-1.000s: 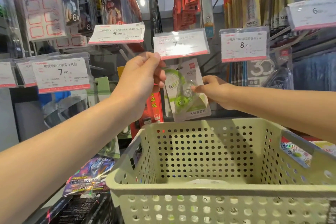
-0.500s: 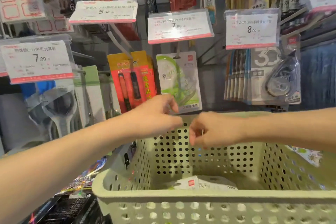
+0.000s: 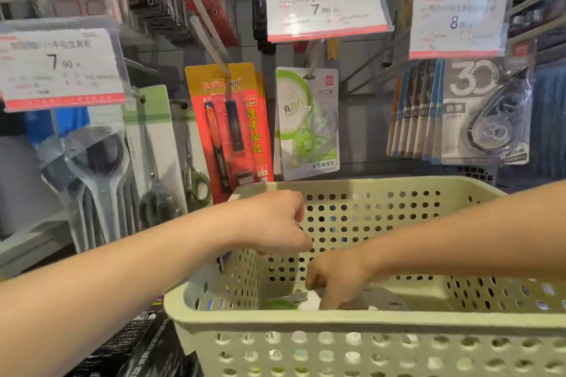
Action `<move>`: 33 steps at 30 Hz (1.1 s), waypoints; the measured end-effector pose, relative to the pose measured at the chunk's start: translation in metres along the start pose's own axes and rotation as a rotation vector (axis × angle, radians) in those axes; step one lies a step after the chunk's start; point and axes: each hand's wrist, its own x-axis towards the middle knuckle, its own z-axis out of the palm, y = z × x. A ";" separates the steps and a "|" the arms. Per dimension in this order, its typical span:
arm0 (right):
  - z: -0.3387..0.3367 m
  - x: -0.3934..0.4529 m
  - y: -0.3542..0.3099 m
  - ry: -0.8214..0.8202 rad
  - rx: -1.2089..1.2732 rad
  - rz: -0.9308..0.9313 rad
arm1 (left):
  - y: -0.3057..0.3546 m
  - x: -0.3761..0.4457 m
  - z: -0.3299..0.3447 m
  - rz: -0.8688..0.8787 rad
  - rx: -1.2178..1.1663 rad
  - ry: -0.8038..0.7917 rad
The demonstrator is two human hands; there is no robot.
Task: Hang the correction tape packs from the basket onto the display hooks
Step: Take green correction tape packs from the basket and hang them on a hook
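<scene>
The right hand (image 3: 340, 281) dips into the pale green perforated plastic basket (image 3: 352, 320), fingers closing on a pack; the left hand (image 3: 272, 222), loosely curled and holding nothing, hovers at ten o'clock, ready to assist.

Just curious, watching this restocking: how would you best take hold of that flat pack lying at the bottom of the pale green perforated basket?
The white-and-green correction tape pack lies flat on the floor of the pale green perforated plastic basket, so come from above, as the right hand does. Pinch a thin card edge, probably the end with the hanging hole, rather than the bulging clear blister; which end that is cannot be seen.
</scene>
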 end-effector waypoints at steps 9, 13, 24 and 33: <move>-0.014 -0.013 -0.004 0.173 0.186 -0.029 | -0.003 0.005 -0.001 0.002 -0.114 0.048; -0.025 -0.028 0.001 0.191 0.533 -0.042 | -0.005 0.004 -0.004 0.005 -0.178 0.073; -0.051 -0.085 0.009 0.268 0.755 -0.219 | -0.004 -0.014 -0.018 0.122 -0.347 0.093; -0.053 -0.125 0.015 0.465 0.952 -0.373 | 0.006 -0.036 -0.042 0.193 -0.483 0.150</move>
